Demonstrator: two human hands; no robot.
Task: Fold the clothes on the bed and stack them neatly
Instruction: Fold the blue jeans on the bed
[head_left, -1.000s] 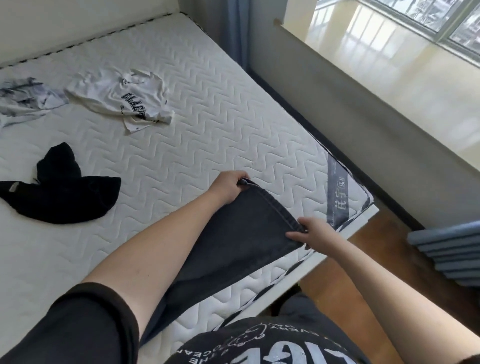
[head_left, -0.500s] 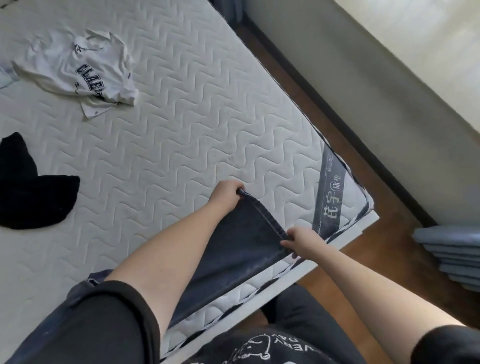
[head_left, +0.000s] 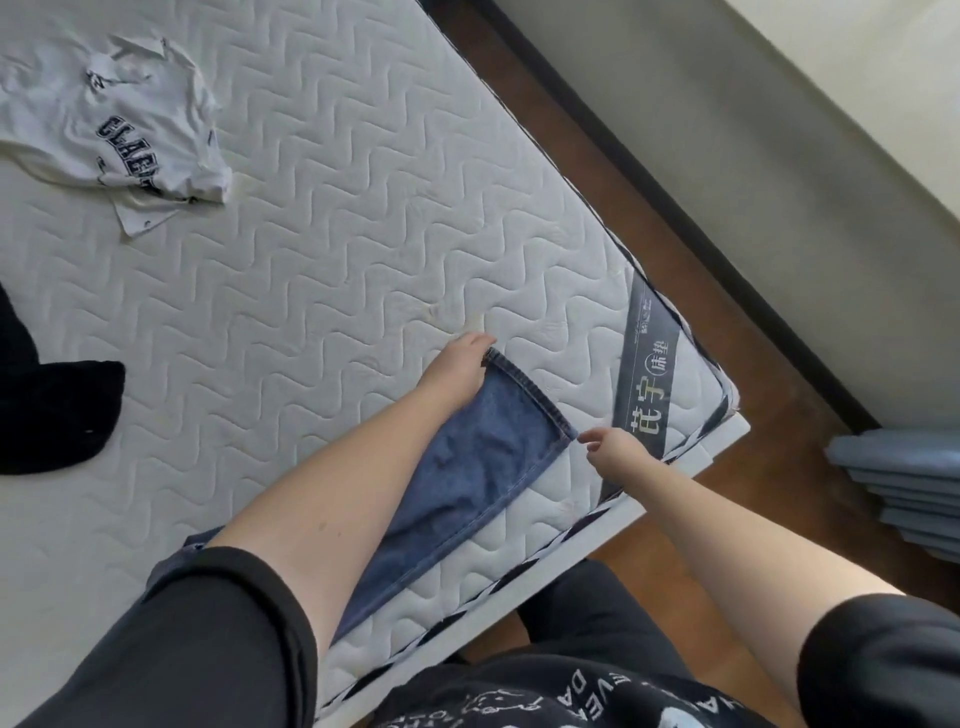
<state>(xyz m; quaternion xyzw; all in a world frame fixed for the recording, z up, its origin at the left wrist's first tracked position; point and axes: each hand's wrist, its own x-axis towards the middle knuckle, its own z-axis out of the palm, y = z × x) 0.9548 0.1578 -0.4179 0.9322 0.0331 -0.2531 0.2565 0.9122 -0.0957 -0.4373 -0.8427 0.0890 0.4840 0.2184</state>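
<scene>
Between my hands, the jeans (head_left: 467, 462) lie flat on the mattress (head_left: 322, 249). Left hand (head_left: 457, 358) rests at the hem's far corner, grip unclear; right hand (head_left: 615, 449), fingers loose, sits just beside the near corner.

The jeans (head_left: 467, 467) lie flat on the mattress (head_left: 337, 234) along its near edge, the hem end pointing toward the right-hand corner. The left hand (head_left: 457, 364) rests at the far corner of that hem; the right hand (head_left: 613, 449) hovers just beside the near corner, apart from the cloth. A strip label (head_left: 647, 374) crosses the mattress corner to the right of the hem. Farther back on the left lies a crumpled T-shirt (head_left: 119, 130), and at the left edge, nearer the person, a second garment (head_left: 57, 410). The floor (head_left: 597, 145) runs between the mattress and the wall (head_left: 753, 156) on the right.
</scene>
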